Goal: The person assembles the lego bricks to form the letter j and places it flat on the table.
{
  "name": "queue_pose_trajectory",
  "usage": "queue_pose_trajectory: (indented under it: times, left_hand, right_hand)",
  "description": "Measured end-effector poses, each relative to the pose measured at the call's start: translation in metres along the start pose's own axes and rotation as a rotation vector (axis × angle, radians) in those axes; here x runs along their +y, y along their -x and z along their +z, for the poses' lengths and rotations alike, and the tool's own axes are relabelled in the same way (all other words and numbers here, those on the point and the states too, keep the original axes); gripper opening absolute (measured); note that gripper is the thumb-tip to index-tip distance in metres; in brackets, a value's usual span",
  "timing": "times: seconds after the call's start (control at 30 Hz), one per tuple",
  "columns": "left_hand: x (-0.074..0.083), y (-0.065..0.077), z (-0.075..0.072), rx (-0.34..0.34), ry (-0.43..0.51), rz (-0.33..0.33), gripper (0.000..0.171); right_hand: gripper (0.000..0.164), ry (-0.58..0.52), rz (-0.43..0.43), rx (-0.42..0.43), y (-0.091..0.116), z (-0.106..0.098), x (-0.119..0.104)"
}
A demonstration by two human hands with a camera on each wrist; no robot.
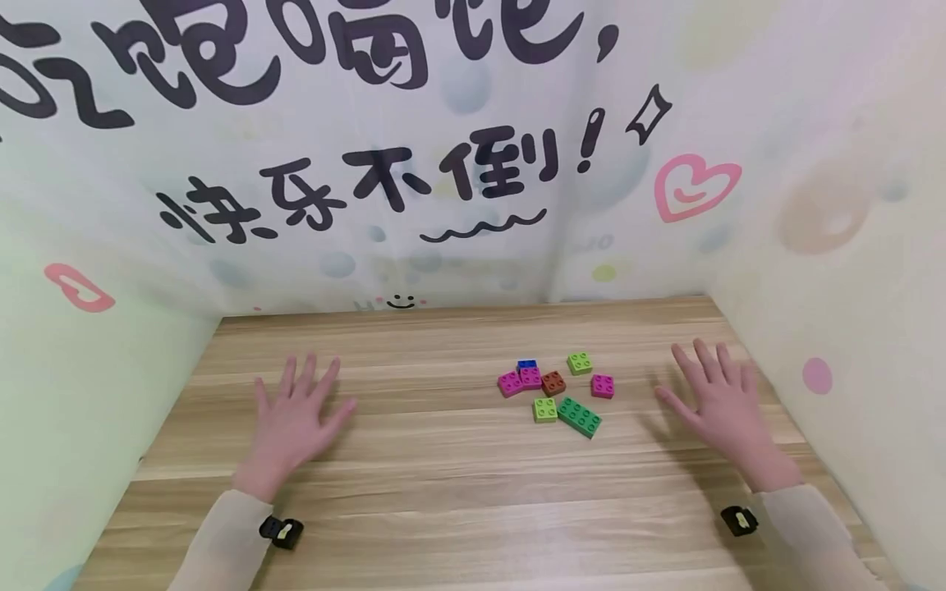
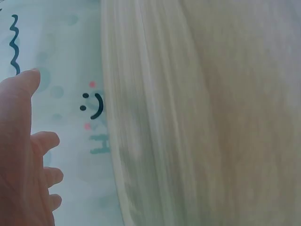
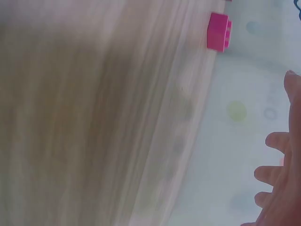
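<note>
Several toy building bricks lie in a loose group right of the table's middle. A blue brick [image 1: 527, 364] sits behind two magenta bricks, one [image 1: 510, 383] left of the other [image 1: 530, 377]. Beside them are a brown brick [image 1: 553, 382], a lime brick [image 1: 580, 363] at the back and another lime brick [image 1: 545, 410] in front. A longer green brick [image 1: 580, 417] lies at an angle. Rightmost is a magenta brick [image 1: 602, 386], nearest my right hand [image 1: 727, 410], whose fingers are spread. My left hand [image 1: 291, 427], fingers spread too, is apart from the bricks. Both hold nothing.
The wood-grain table [image 1: 443, 492] meets a printed white backdrop [image 1: 473, 271] with dark lettering along its back edge. Pale walls with hearts and dots flank it on the left [image 1: 74, 386] and right [image 1: 850, 312]. Each wrist carries a small black device.
</note>
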State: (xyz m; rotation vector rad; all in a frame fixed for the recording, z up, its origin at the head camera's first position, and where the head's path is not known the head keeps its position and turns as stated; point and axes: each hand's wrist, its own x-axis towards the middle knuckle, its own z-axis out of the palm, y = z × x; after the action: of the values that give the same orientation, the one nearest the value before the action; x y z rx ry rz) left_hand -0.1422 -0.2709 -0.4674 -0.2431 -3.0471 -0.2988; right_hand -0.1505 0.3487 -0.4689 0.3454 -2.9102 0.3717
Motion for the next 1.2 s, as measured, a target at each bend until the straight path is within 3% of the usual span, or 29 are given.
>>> queue_pose_trajectory:
  times: [0.4, 0.6, 0.8, 1.03, 1.2]
  left_hand:
    - [0.028, 0.005, 0.006, -0.004, 0.063, 0.042, 0.079]
    - [0.043, 0.009, 0.014, 0.021, 0.120, 0.074, 0.073]
    - [0.062, 0.013, 0.022, 0.054, 0.168, 0.116, 0.065]
    - [0.081, 0.016, 0.029, 0.074, 0.198, 0.165, 0.062]
    - [0.088, 0.018, 0.035, 0.078, 0.211, 0.205, 0.062]
  right_hand:
    - [0.070, -0.070, -0.156, 0.147, -0.004, 0.016, -0.029]
    - [0.058, -0.126, -0.243, 0.155, -0.003, 0.021, -0.047]
    - [0.050, -0.139, -0.308, 0.092, -0.002, 0.031, -0.062]
    - [0.049, -0.174, -0.273, -0.071, -0.002, 0.040, -0.077]
    - [0.050, -0.179, -0.249, -0.136, -0.004, 0.045, -0.085]
